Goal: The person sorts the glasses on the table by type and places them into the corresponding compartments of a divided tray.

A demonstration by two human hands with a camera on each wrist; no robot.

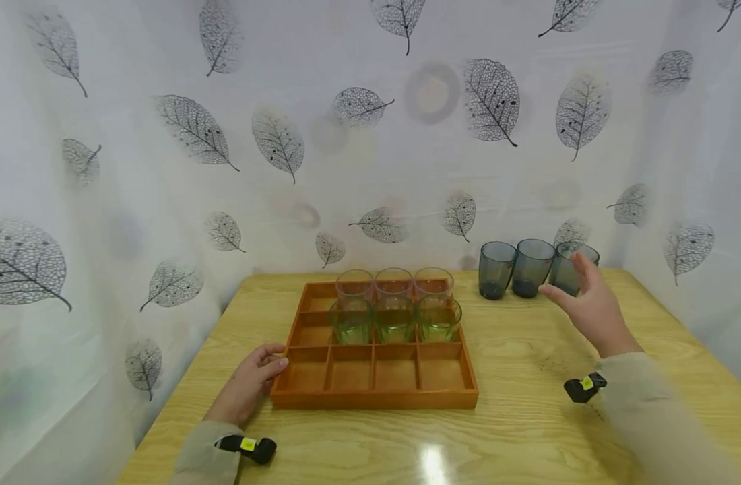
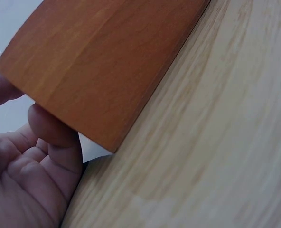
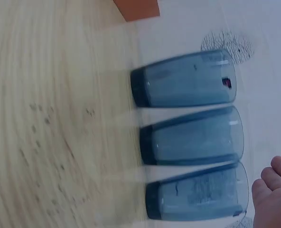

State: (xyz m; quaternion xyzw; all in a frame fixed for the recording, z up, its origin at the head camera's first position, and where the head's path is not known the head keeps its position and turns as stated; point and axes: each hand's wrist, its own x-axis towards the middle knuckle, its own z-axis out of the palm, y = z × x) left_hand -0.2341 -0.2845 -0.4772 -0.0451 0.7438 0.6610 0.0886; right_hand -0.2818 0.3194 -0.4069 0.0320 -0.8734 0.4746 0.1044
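Note:
My left hand rests its thumb and fingertips against the left wall of a wooden compartment tray; in the left wrist view, the fingers touch the tray's end. Three pinkish glasses stand in the tray's back row, and three green glasses in its middle row. My right hand is raised, thumb and fingers spread, in front of the rightmost blue-grey glass, partly hiding it. Whether it touches that glass, I cannot tell. Beside it stand two more blue-grey glasses, a middle one and a left one.
The tray lies on a wood-grain table. A pale curtain with a leaf print hangs close behind the table and along its sides. The blue-grey glasses stand near the back edge, right of the tray.

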